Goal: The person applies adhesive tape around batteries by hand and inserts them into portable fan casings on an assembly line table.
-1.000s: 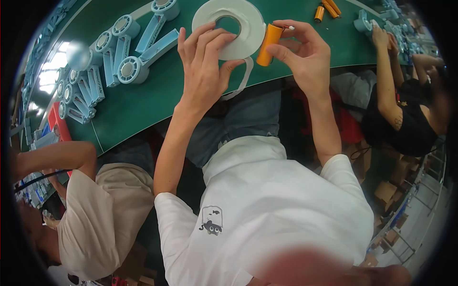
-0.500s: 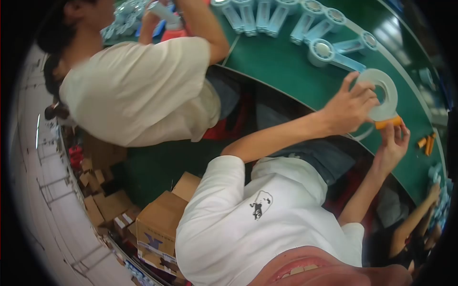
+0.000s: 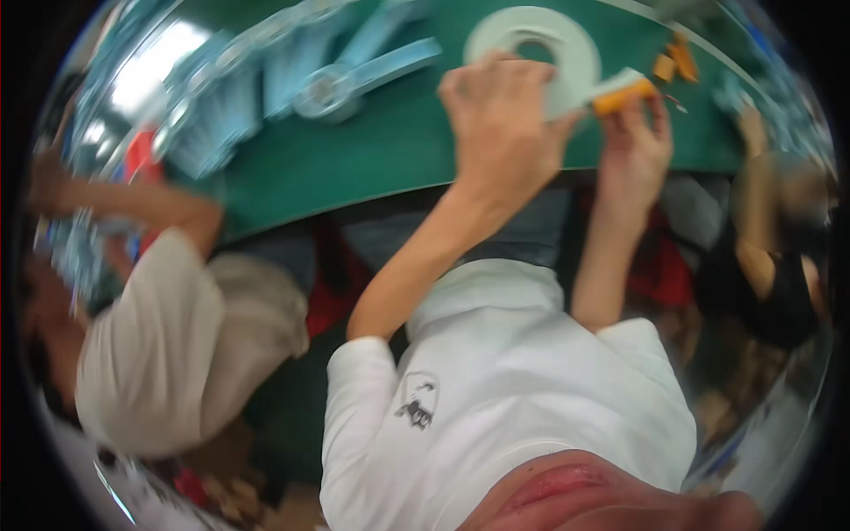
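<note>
My left hand (image 3: 505, 124) is closed on a large roll of white tape (image 3: 577, 57), its fingers hooked over the near side by the core hole. Close beside it, my right hand (image 3: 636, 142) pinches a small orange cylinder (image 3: 624, 96) between thumb and fingers. A white strip (image 3: 620, 81) lies along the top of this cylinder, next to the roll's edge; whether it joins the roll is blurred. Both hands are above the green table (image 3: 398, 142).
Light-blue handheld parts with round heads (image 3: 328, 91) stand in a row at the left of the table. Several orange pieces (image 3: 680, 57) lie at the back right. One co-worker in a beige shirt (image 3: 159, 345) sits at left, another in black (image 3: 770, 296) at right.
The view has swung round, so the hands now appear higher up. The white strip now shows on the orange cylinder. Both hands keep their holds.
</note>
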Available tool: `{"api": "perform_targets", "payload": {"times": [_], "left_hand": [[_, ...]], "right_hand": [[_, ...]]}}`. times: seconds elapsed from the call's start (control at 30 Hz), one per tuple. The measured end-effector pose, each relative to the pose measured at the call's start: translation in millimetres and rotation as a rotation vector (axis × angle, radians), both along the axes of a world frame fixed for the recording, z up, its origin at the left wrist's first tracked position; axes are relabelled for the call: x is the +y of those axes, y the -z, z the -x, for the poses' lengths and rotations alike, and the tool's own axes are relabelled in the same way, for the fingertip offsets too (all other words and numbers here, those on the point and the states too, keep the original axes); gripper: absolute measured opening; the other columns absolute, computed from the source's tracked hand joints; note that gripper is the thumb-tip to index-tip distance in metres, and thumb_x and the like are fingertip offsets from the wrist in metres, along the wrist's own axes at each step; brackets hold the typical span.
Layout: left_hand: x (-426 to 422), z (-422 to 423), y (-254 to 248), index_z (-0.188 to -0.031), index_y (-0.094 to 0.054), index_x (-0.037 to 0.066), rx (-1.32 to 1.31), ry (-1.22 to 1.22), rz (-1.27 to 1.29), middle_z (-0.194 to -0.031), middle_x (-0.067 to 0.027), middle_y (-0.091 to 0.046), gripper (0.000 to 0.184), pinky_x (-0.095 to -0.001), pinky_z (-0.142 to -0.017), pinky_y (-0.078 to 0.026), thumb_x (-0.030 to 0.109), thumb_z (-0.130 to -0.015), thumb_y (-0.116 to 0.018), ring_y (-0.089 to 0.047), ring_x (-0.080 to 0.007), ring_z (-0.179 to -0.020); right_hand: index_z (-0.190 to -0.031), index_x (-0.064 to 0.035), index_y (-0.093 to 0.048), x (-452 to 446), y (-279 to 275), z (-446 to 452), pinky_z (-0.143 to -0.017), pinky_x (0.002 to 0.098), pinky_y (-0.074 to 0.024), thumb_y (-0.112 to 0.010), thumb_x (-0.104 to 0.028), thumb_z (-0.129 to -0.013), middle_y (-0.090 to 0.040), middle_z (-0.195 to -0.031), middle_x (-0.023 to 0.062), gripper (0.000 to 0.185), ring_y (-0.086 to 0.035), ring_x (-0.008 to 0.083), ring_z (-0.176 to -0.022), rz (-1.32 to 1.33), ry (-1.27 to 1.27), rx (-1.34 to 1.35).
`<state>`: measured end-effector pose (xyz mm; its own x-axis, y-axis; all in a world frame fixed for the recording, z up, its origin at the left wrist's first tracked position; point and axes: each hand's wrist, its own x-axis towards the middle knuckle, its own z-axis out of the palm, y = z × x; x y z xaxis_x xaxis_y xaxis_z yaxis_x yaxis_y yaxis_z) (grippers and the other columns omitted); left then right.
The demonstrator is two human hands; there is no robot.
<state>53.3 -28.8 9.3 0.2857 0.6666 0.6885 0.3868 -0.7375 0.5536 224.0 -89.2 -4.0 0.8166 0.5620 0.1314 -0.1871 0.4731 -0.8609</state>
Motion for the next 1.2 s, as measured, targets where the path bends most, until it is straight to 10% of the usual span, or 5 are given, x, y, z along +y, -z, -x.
{"api": "perform_targets", "payload": {"times": [0.1, 0.5, 0.77, 0.93, 1.2], "left_hand": [[-21, 18, 2, -0.119, -0.065, 0.005, 0.08, 0.107, 0.097, -0.116, -0.0117, -0.065, 0.047, -0.0487, -0.104, -0.036, 0.017, -0.077, -0.084, -0.053, -0.0352, -0.122], [-4, -99, 40, -0.127, -0.062, 0.002, 0.223, 0.359, -0.072, -0.136, -0.0121, -0.057, 0.046, -0.0584, -0.116, -0.033, 0.013, -0.084, -0.076, -0.051, -0.032, -0.13], [27, 60, -51, -0.12, -0.067, 0.003, -0.412, 0.547, -0.125, -0.101, -0.0124, -0.071, 0.055, -0.0364, -0.085, -0.054, 0.01, -0.072, -0.092, -0.068, -0.0293, -0.095], [45, 125, -141, -0.136, -0.05, -0.007, -0.459, 0.799, -0.224, -0.121, -0.02, -0.064, 0.079, -0.0484, -0.089, -0.055, 0.025, -0.077, -0.092, -0.067, -0.0342, -0.102], [30, 124, -140, -0.136, -0.052, -0.003, -0.523, 0.725, -0.111, -0.124, -0.0169, -0.063, 0.077, -0.0482, -0.094, -0.052, 0.028, -0.077, -0.092, -0.066, -0.0332, -0.106]], "right_hand": [[-0.127, -0.0011, -0.056, -19, -28, -53, -0.091, 0.0421, -0.0614, -0.072, 0.001, -0.094, -0.067, -0.118, 0.0127, 0.037, -0.069, 0.0244, -0.106, -0.132, 0.369, -0.097], [-0.129, -0.0035, -0.052, -43, 1, -142, -0.093, 0.0421, -0.0592, -0.071, -0.002, -0.096, -0.062, -0.125, 0.0116, 0.037, -0.063, 0.0227, -0.116, -0.02, 0.355, -0.213], [-0.129, -0.0013, -0.051, -13, 46, -142, -0.091, 0.0409, -0.0605, -0.071, -0.001, -0.096, -0.061, -0.123, 0.0121, 0.039, -0.065, 0.0243, -0.111, -0.001, 0.128, -0.205], [-0.129, 0.0003, -0.05, -11, 51, -143, -0.089, 0.0403, -0.0614, -0.071, -0.002, -0.096, -0.06, -0.123, 0.0117, 0.039, -0.065, 0.0237, -0.111, -0.007, 0.158, -0.239], [-0.132, 0.0002, -0.05, -13, 63, -153, -0.093, 0.0402, -0.0596, -0.07, -0.001, -0.096, -0.061, -0.124, 0.0122, 0.041, -0.064, 0.0227, -0.112, -0.017, 0.151, -0.172]]}}
